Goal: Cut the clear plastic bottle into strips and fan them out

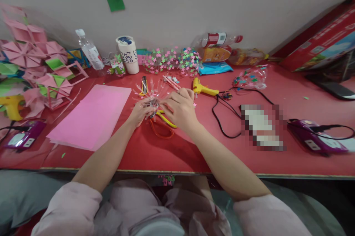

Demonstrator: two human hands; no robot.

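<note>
Two hands at frame centre: left hand [141, 111] and right hand [180, 108], each grip clamped on clear plastic piece [153, 100]; scissors [161, 125] beneath on table [194, 151].

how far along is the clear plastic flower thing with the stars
Looks done: a star-covered clear plastic piece lies by the wall, and folded pink paper shapes are heaped at the left. In hand: the left hand and right hand hold a cut clear plastic piece with splayed strips and few stars visible. Left, probably: covering it; the yellow glue gun and pink paper sheet lie untouched.
</note>
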